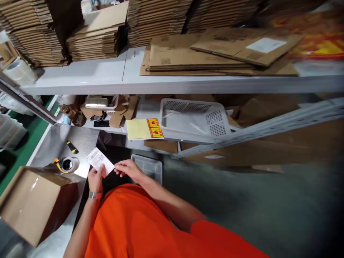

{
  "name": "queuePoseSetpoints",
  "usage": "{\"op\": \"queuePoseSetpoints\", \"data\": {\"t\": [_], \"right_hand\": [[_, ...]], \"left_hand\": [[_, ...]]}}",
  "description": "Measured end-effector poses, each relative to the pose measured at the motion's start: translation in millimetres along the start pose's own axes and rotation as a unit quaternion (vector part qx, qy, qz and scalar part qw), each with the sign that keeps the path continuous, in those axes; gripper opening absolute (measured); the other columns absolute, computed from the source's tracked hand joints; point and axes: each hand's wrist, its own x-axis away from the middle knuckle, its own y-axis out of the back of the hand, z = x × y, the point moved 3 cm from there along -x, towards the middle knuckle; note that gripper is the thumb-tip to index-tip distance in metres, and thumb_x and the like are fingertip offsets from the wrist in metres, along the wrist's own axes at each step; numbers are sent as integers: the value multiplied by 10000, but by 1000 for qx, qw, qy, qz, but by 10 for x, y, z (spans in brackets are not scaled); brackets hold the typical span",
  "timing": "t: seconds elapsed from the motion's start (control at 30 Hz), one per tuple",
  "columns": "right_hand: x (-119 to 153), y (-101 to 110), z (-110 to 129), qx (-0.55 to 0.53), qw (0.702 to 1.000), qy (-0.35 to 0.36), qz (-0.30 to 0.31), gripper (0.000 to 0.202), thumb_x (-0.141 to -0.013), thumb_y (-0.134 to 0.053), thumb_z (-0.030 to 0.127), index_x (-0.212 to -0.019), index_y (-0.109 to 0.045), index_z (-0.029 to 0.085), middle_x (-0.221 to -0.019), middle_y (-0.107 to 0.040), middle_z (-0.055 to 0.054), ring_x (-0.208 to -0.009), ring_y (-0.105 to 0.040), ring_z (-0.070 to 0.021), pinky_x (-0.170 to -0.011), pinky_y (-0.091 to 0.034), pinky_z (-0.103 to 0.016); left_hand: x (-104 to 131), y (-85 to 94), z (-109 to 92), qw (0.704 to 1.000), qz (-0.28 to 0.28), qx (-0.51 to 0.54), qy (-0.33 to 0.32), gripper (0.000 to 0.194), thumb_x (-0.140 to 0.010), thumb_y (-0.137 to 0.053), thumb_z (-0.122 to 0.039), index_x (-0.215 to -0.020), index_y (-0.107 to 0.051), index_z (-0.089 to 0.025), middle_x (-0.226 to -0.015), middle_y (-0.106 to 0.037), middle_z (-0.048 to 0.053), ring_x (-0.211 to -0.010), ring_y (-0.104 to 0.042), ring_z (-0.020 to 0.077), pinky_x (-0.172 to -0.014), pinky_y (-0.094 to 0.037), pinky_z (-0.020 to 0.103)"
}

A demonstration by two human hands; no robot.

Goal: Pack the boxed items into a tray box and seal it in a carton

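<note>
A white printed label (pixel 100 160) with a barcode and a square code is pinched in my left hand (pixel 96 178), thumb on its lower part. My right hand (pixel 129 170) has its fingertips together at the label's right corner, on the edge of the paper. Left of my hands, a closed cardboard box (pixel 32 202) stands on the metal table (pixel 59 134). Behind the box lie a tape dispenser with a roll (pixel 70 165) and a black and yellow cutter (pixel 72 147).
Ahead is a shelf (pixel 88 77) stacked with flattened cartons (pixel 193 53). Its lower level holds a white basket (pixel 193 118) and yellow sheets with red print (pixel 139 129). A grey crate (pixel 150 168) sits below, beyond my right hand. A green surface (pixel 16 157) runs along the left.
</note>
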Motion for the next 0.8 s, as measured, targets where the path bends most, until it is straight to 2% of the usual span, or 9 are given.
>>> {"op": "queuePoseSetpoints", "data": {"t": [0.17, 0.23, 0.3, 0.37, 0.4, 0.47, 0.53, 0.63, 0.8], "right_hand": [[33, 145, 67, 32, 999, 6, 13, 535, -674, -1045, 687, -790, -890, 189, -805, -834, -82, -729, -717, -182, -626, -535, -281], [42, 192, 37, 38, 999, 3, 12, 537, -671, -1034, 693, -780, -888, 188, -798, -830, -88, -728, -710, -186, -627, -528, -286], [36, 226, -30, 38, 999, -2, 8, 525, -679, -1018, 693, -760, -879, 193, -806, -833, -96, -740, -708, -192, -635, -523, -294], [21, 244, -116, 36, 999, -11, 9, 520, -690, -999, 697, -754, -879, 195, -819, -836, -111, -749, -710, -204, -644, -515, -309], [16, 245, -157, 39, 999, -17, 15, 517, -694, -991, 697, -759, -886, 195, -824, -839, -121, -753, -711, -211, -649, -510, -319], [23, 241, -222, 52, 998, -25, 36, 511, -705, -976, 693, -778, -907, 192, -831, -842, -137, -762, -714, -222, -659, -503, -334], [53, 238, -259, 70, 995, -29, 64, 493, -712, -967, 683, -777, -916, 197, -822, -838, -133, -762, -709, -224, -666, -501, -338], [112, 260, -286, 85, 992, -32, 92, 466, -700, -968, 666, -732, -901, 206, -776, -815, -115, -728, -681, -217, -652, -487, -341], [201, 345, -360, 50, 992, -60, 103, 420, -721, -949, 642, -720, -896, 225, -762, -799, -129, -708, -677, -229, -637, -479, -364]], "left_hand": [[62, -151, 75, 999, 10, -49, -11, 665, -714, -1004, -701, -1066, -882, -149, -1182, -921, 211, -1101, -860, 370, -1041, -680, 514], [143, -186, 78, 993, -14, -102, -58, 677, -718, -1025, -593, -1202, -875, -144, -1349, -885, 255, -1248, -842, 411, -1140, -660, 567], [250, -213, 58, 978, -30, -156, -136, 647, -745, -1025, -480, -1283, -883, -151, -1502, -827, 280, -1415, -787, 437, -1239, -619, 604], [355, -261, 56, 963, 21, -193, -185, 466, -869, -954, -467, -1225, -925, -168, -1454, -851, 256, -1412, -792, 416, -1262, -609, 588], [402, -286, 69, 959, 62, -204, -186, 382, -943, -893, -487, -1162, -946, -179, -1351, -887, 233, -1327, -827, 392, -1227, -632, 564], [482, -310, 110, 957, 120, -216, -155, 370, -1035, -785, -523, -1060, -968, -202, -1145, -923, 187, -1118, -871, 341, -1103, -683, 502], [545, -297, 144, 960, 118, -223, -125, 400, -1044, -756, -542, -1013, -971, -206, -1050, -930, 170, -989, -872, 317, -988, -701, 455], [617, -279, 192, 966, 95, -219, -100, 463, -1032, -765, -599, -969, -961, -185, -1006, -932, 163, -927, -859, 311, -918, -697, 428], [702, -359, 344, 975, 156, -152, -39, 578, -897, -919, -723, -1077, -982, -177, -1034, -944, 154, -953, -874, 319, -966, -716, 445]]}}
